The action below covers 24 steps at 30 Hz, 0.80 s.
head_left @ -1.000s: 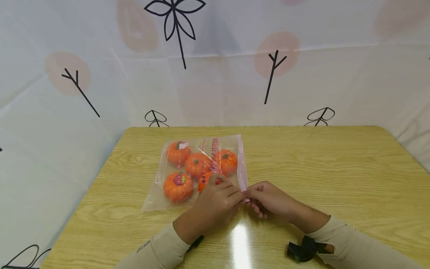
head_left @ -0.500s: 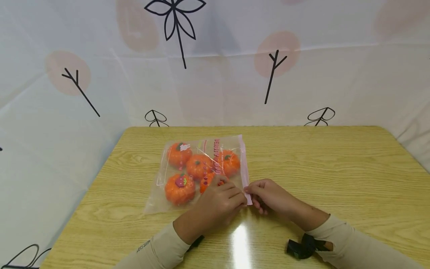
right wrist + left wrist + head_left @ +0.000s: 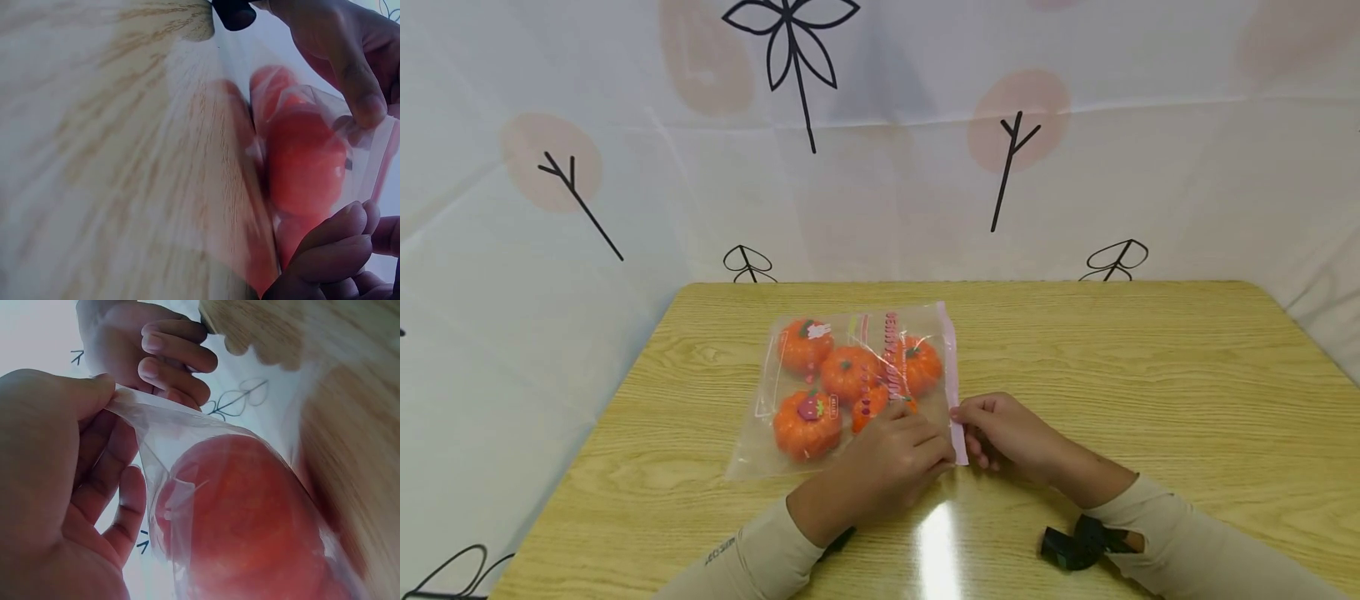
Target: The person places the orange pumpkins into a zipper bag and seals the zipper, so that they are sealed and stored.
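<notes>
A clear zip bag [image 3: 751,458] with printed lettering and a pink zip strip [image 3: 950,358] lies on the table. Inside it are several small orange pumpkins [image 3: 807,429]. My left hand [image 3: 895,458] pinches the bag by the near end of the strip, between thumb and fingers, as the left wrist view confirms. Just to the right, my right hand [image 3: 1011,433] pinches the strip a little farther up, thumb against fingertips. In the right wrist view, a pumpkin [image 3: 306,162] shows through the plastic close to both hands. One pumpkin is partly covered by my left hand.
The wooden table [image 3: 1150,367] reaches back to a white printed cloth [image 3: 887,200] that hangs behind it and on its left side. A dark strap piece [image 3: 1075,546] shows under my right wrist. Light glares off the table's front.
The bag has shifted slightly right and toward me. My right hand has slid a little up along the pink strip, away from the near corner; my left hand keeps its hold there.
</notes>
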Motion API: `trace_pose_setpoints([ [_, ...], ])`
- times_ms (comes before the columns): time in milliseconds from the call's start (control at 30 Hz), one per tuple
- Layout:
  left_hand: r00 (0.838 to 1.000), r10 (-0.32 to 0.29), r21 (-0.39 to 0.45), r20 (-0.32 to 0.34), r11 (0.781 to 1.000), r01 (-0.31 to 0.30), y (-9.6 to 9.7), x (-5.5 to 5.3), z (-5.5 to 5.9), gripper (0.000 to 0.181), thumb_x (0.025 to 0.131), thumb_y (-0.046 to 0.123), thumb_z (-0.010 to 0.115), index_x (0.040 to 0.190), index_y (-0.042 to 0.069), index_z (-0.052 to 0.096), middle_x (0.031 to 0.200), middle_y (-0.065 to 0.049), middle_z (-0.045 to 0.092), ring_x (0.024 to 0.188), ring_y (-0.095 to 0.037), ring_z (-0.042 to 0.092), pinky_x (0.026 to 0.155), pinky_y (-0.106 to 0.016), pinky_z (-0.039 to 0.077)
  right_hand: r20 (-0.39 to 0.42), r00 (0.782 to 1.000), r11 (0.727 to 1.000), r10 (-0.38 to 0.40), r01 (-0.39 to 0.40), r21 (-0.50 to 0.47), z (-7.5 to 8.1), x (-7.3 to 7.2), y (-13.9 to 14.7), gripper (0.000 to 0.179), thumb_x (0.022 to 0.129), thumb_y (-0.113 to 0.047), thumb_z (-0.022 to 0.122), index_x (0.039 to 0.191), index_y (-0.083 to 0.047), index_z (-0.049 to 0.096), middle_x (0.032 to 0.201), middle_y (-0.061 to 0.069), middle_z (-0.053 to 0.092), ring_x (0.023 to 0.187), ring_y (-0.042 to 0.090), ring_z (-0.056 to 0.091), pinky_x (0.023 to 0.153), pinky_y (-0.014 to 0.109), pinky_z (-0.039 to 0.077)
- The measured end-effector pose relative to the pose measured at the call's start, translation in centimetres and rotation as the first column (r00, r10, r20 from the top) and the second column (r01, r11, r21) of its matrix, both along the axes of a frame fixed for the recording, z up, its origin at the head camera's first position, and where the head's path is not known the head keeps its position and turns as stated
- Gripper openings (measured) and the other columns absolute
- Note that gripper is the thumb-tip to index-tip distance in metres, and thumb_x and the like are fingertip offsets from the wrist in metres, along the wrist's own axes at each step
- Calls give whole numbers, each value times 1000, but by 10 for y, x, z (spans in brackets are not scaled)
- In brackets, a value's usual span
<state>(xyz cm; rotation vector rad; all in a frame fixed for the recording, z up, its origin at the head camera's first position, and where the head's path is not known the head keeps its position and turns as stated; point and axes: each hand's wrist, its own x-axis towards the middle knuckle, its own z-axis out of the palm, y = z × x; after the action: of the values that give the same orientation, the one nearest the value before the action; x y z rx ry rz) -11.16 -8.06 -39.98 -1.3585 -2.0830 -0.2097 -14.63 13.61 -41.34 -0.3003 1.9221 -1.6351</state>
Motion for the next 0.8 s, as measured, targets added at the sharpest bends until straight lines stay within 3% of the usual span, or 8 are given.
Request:
trace_pose_setpoints([
  [467,998,-26,-11,66,1000,27,1,2,1,7,91,24,71,85,21,69,77,11,61,72,-3,59,73,-22,47,3,1000,1000,-6,6,-11,-1,-4,1,35,104,-27,49,74,-9,53,60,-3,52,49,8,48,45,21,40],
  [800,978,-28,-43,208,998,38,2,5,1,7,92,24,71,86,20,69,79,9,63,76,-5,60,79,-24,48,25,1000,1000,-3,4,-21,-1,-6,2,35,105,-27,47,75,-9,53,61,-3,52,48,7,46,44,21,40],
])
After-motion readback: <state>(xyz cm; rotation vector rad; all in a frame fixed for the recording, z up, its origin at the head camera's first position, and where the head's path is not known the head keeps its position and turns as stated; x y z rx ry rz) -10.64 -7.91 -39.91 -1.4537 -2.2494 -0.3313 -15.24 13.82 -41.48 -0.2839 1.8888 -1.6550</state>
